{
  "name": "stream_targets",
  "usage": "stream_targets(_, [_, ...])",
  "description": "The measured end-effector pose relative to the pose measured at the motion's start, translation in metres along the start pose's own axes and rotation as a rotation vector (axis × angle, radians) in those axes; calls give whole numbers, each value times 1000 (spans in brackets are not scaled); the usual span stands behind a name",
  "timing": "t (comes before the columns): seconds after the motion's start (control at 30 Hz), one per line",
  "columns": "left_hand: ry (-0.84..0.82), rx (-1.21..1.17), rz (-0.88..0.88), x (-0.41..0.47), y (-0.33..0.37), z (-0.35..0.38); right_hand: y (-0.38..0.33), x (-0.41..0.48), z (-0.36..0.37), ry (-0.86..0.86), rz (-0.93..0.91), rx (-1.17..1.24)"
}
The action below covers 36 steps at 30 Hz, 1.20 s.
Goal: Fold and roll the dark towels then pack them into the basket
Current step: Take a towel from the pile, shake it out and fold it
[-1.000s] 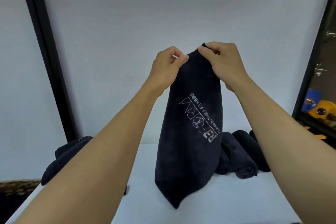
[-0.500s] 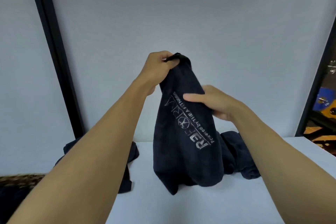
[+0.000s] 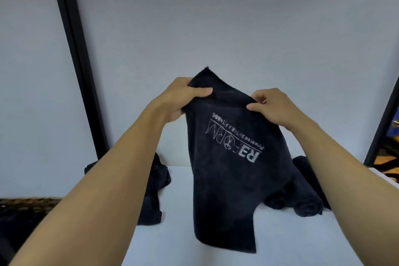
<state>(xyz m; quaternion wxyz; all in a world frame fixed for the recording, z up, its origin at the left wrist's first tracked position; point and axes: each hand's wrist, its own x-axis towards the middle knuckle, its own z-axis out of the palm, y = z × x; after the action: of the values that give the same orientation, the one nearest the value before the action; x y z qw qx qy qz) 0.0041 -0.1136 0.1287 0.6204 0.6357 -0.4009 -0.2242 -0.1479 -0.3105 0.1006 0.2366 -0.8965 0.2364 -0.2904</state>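
Note:
A dark towel [image 3: 228,181] with a white printed logo hangs in front of me, its lower edge resting on the white table [image 3: 179,242]. My left hand [image 3: 183,97] pinches its upper left corner. My right hand [image 3: 272,108] grips the upper right edge. Rolled dark towels [image 3: 306,201] lie on the table behind the held one, at the right. A loose dark towel heap [image 3: 155,190] sits at the table's left, partly behind my left forearm. The woven basket [image 3: 23,203] shows only as a rim at the far left, with dark cloth inside.
A plain white wall stands close behind the table. A black vertical frame [image 3: 73,60] runs down the left. A dark door frame [image 3: 382,127] borders the right, with coloured objects beyond it.
My right hand has moved from the towel's middle up to its top right edge. The towel has spread wider and dropped lower. The view has tilted down.

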Motion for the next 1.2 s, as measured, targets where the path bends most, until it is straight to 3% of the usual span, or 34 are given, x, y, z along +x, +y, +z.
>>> stream_targets(0.07, [59, -69, 32, 7, 6, 12, -15, -6, 10, 242, -73, -92])
stream_targets(0.13, [117, -92, 60, 13, 12, 24, -40, -28, 26, 377, -154, 63])
stream_targets(0.23, [239, -179, 94, 20, 18, 37, -69, -67, 55, 198, -60, 351])
stream_targets(0.33, [307, -286, 104, 24, 17, 41, -72, -76, 86, 55, 69, 399])
stream_targets(0.57, [465, -473, 154, 25, 5, 30, -50, -50, 122, 195, 115, -3])
stream_targets(0.7, [576, -614, 198, 20, 7, 6, -16, -51, 128, 120, 193, -161])
stream_targets(0.9, [523, -640, 227, 12, 18, 11, -39, -68, 155, 70, 139, 333])
stream_targets(1.03, [488, -602, 239, 5, 24, 29, -56, -56, 180, 138, 153, 266])
stream_targets(1.2, [600, -654, 253, -2, 22, 5, -39, -57, 178, 230, 142, 223])
